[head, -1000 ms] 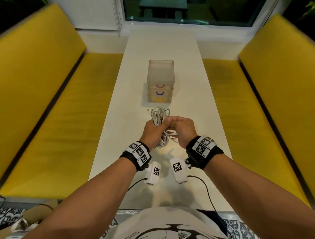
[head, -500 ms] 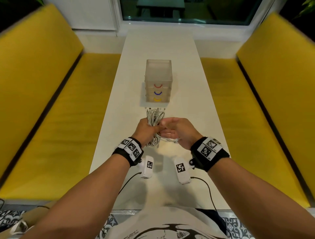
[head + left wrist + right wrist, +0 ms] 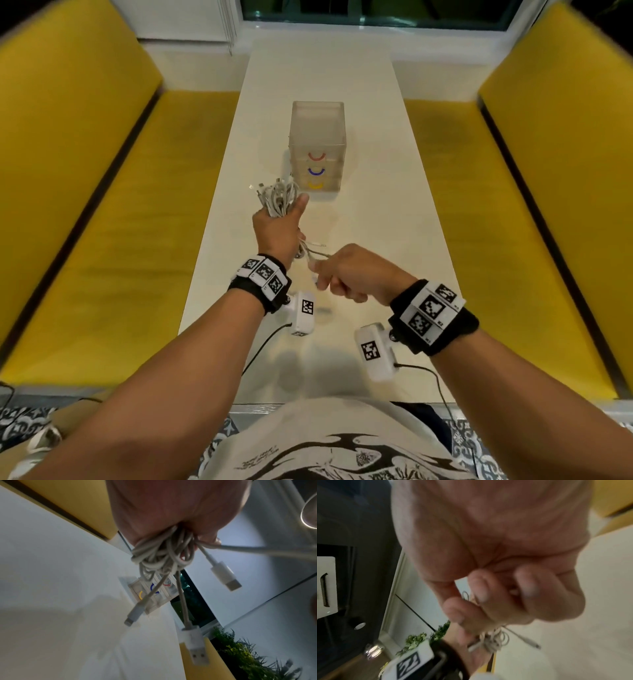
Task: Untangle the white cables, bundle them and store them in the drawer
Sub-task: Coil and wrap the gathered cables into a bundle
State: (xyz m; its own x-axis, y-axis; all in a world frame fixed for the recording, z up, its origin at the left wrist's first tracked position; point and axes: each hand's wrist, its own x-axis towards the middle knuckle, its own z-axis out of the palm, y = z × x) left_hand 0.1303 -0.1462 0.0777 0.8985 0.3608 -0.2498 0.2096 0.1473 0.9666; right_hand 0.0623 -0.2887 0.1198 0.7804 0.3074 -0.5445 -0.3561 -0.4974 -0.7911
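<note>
- Currently the left hand [image 3: 278, 228] holds the white cables [image 3: 279, 198] as one gathered hank, lifted above the table [image 3: 370, 219] along its middle line, nearer the left edge than the right.
- Left fingers are wrapped tight round the hank; loops and plugs stick out past the thumb, and in the left wrist view three connector ends dangle free.
- Right hand [image 3: 349, 272] sits close beside the left wrist, fingers curled; it appears to pinch a loose cable tail [image 3: 317, 254] running back to the hank. The right wrist view is too blurred to confirm contact.
- Judgement: one hand anchors the hank so the other can draw a free tail taut, probably to wrap it round and lock the bundle.
- Drawer unit [image 3: 317, 150] stands on the table's middle line beyond the hands; three drawers with red, blue and yellow handles, all looking closed.
- Judgement: bundling is not finished and storing has not begun; a drawer must be pulled open first.
- Risk: dangling plugs could snag at the drawer mouth.
</note>
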